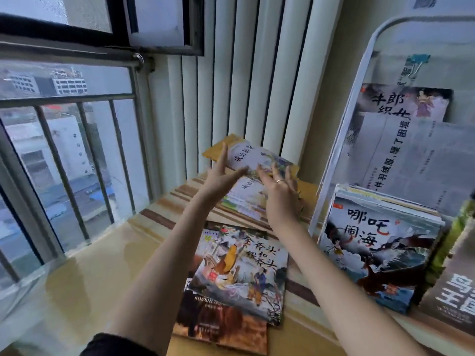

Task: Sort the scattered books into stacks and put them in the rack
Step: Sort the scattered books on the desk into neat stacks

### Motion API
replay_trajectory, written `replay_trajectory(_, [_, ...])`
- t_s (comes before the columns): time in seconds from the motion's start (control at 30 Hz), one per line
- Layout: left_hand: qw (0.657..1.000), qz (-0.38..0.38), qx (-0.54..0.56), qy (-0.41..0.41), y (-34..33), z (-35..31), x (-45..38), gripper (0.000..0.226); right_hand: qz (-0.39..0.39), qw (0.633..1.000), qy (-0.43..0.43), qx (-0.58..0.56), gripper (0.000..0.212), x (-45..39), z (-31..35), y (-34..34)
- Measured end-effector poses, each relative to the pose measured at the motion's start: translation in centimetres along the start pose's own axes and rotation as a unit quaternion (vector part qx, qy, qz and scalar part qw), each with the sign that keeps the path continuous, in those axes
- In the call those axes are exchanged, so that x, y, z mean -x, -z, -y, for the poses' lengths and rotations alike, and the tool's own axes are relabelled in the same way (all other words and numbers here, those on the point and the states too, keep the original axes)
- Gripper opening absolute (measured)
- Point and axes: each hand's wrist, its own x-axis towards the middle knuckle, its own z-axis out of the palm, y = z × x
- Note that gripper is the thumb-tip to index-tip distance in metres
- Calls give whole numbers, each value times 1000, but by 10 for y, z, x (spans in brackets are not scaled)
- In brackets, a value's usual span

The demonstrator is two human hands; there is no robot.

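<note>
A thin pale picture book (253,156) is lifted and tilted above a low stack of books (245,201) at the far end of the sill. My left hand (222,173) holds its left edge with the fingers stretched up along it. My right hand (281,186), a ring on one finger, holds its right lower edge with the fingers spread. Nearer me lies a colourful picture book (241,268) on top of a dark brown book (221,327). The white metal rack (341,140) stands at the right, with several books (377,255) upright in it.
A yellow book or mat (218,147) lies under the lifted book by the white ribbed wall panel (244,73). The window and its metal guard bars (61,163) run along the left. The glossy yellow sill (102,273) stretches toward me.
</note>
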Motion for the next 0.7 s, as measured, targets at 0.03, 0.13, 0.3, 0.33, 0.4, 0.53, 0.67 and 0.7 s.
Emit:
replay_trajectory(0.03, [988, 17, -151, 23, -4, 13, -15, 81, 41, 999, -18, -11, 47, -12, -15, -12])
replay_trajectory(0.13, [900, 115, -402, 125, -25, 52, -31, 68, 188, 980, -29, 54, 49, -19, -48, -49])
replay_trajectory(0.3, [894, 94, -414, 143, -40, 78, -21, 65, 167, 981, -65, 79, 61, -9, -50, -64])
replay_trajectory(0.33, [896, 97, -409, 140, -36, 75, -20, 67, 157, 982, -68, 84, 63, -5, -44, -60])
replay_trajectory(0.4, [898, 96, -407, 139, -24, 66, -12, 70, 119, 986, -86, 76, 66, 12, -32, -49])
replay_trajectory(0.53, [901, 90, -395, 156, 22, 67, 40, 64, 173, 978, -99, 67, 69, 74, -17, -25])
replay_trajectory(0.67, [945, 61, -245, 209, 52, 79, 116, 58, 320, 942, -83, 52, 69, 121, -10, -19])
replay_trajectory(0.7, [952, 61, -226, 197, 51, 79, 131, 59, 298, 951, -69, 50, 67, 128, -8, -18])
